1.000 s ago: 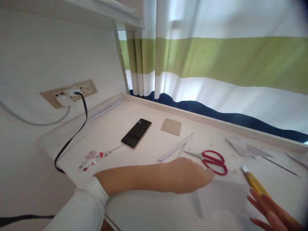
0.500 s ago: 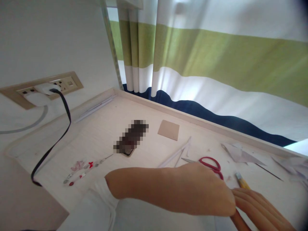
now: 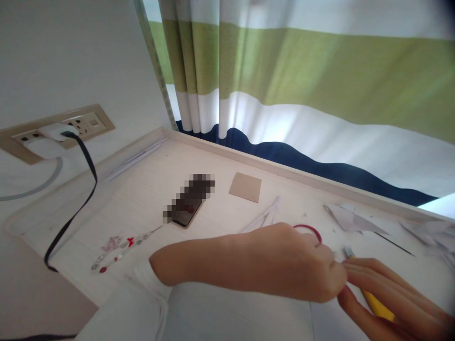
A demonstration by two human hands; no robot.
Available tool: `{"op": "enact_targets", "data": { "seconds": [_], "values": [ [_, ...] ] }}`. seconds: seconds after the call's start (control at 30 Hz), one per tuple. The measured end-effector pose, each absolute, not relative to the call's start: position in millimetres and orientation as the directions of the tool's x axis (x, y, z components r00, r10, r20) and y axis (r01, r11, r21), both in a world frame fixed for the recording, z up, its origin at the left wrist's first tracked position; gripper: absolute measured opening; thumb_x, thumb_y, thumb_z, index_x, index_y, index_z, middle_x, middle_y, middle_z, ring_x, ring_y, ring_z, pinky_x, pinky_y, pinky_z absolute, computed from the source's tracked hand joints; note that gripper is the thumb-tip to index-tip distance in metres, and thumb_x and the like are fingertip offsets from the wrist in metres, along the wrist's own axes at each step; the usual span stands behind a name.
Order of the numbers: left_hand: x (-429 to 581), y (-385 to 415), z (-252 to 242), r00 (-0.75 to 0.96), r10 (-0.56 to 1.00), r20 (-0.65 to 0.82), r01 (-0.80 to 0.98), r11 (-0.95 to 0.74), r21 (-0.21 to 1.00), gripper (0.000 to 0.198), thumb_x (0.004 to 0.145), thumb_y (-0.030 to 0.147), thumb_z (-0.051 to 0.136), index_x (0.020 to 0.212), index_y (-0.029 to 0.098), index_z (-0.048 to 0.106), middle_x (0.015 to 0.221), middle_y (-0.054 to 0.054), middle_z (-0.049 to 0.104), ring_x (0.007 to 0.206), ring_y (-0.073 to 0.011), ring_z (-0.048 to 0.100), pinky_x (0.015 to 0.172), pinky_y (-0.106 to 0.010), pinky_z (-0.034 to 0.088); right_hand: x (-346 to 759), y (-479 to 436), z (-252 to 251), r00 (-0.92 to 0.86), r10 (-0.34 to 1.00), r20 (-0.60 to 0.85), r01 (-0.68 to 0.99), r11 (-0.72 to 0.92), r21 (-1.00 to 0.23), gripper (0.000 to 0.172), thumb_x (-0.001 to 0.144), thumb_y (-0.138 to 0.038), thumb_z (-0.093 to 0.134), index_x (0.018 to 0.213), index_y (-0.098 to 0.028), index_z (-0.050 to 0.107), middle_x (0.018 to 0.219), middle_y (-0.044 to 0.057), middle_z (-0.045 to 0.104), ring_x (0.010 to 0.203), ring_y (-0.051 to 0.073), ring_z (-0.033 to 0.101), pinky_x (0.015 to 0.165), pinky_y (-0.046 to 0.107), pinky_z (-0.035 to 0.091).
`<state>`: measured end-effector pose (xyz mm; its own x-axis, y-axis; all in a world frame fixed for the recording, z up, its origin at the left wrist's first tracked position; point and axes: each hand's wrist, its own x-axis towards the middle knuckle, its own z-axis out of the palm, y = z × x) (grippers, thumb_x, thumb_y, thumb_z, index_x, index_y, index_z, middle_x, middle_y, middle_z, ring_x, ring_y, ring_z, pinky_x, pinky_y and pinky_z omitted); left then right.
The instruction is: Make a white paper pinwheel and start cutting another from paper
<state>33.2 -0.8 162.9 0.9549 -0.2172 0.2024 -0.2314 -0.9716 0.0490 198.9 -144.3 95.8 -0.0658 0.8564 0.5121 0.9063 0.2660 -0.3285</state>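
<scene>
My left hand (image 3: 320, 274) reaches in from the left with its fingers curled shut; its own back hides whatever is in them. My right hand (image 3: 401, 289) meets it at the fingertips, its long fingers pressed together and its thumb below, in a pinch whose contents I cannot make out. Beneath the hands lies a white sheet of paper (image 3: 325, 322). A yellow utility knife (image 3: 378, 305) rests under my right hand, partly covered. Behind my left hand, one red loop of the scissors (image 3: 314, 230) shows; the rest is hidden.
Folded white papers (image 3: 351, 220) lie at the right with a thin dark stick (image 3: 394, 244). A phone (image 3: 186, 215), a beaded strap (image 3: 130, 242) and a beige square card (image 3: 246, 187) lie farther left. A raised rim (image 3: 249, 161) borders the table by the curtain.
Both hands are slightly higher in the picture, still touching. My left hand now covers more of the scissors, and more of the yellow knife shows beneath my right hand. The view has shifted slightly.
</scene>
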Motion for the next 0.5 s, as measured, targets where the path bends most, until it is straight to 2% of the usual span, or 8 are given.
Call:
{"op": "enact_targets", "data": {
  "seconds": [0.13,0.27,0.4,0.5],
  "values": [
    [31.8,0.4,159.3,0.935,-0.245,0.255,-0.256,-0.967,0.012,0.021,0.083,0.004,0.035,0.081,0.013,0.054,0.074,-0.007,0.059,0.067,-0.017,0.054,0.049,-0.032,0.039,193.6,-144.6,104.6,-0.025,0.856,0.516,0.903,0.24,-0.355,0.02,0.07,-0.021,0.06,0.089,-0.025,0.058,0.077,0.003,0.062,0.07,0.018,0.058,0.063,0.029,0.047],
    [34.9,0.0,155.3,0.957,-0.208,0.202,-0.208,-0.978,-0.019,0.008,0.08,0.009,0.046,0.082,0.014,0.051,0.072,-0.004,0.058,0.063,-0.0164,0.053,0.044,-0.029,0.034,188.9,-146.1,107.1,0.037,0.876,0.481,0.89,0.19,-0.414,0.018,0.07,-0.015,0.058,0.086,-0.024,0.06,0.072,0.002,0.062,0.068,0.016,0.058,0.062,0.03,0.047],
    [37.7,1.7,155.6,0.967,-0.205,0.148,-0.203,-0.979,-0.026,0.01,0.081,0.01,0.043,0.077,0.016,0.05,0.075,-0.003,0.058,0.061,-0.0145,0.051,0.047,-0.027,0.032,192.2,-150.8,102.1,0.068,0.874,0.481,0.903,0.15,-0.401,0.018,0.07,-0.014,0.057,0.085,-0.023,0.061,0.071,0.002,0.063,0.068,0.016,0.057,0.061,0.03,0.046],
    [30.5,9.0,159.6,0.97,-0.182,0.16,-0.181,-0.983,-0.022,0.014,0.082,0.009,0.04,0.077,0.017,0.051,0.074,-0.002,0.057,0.063,-0.0141,0.049,0.051,-0.026,0.031,204.3,-158.7,94.3,0.116,0.871,0.477,0.929,0.074,-0.362,0.013,0.07,-0.017,0.057,0.082,-0.021,0.062,0.071,0.003,0.063,0.067,0.017,0.057,0.064,0.032,0.046]
  ]
}}
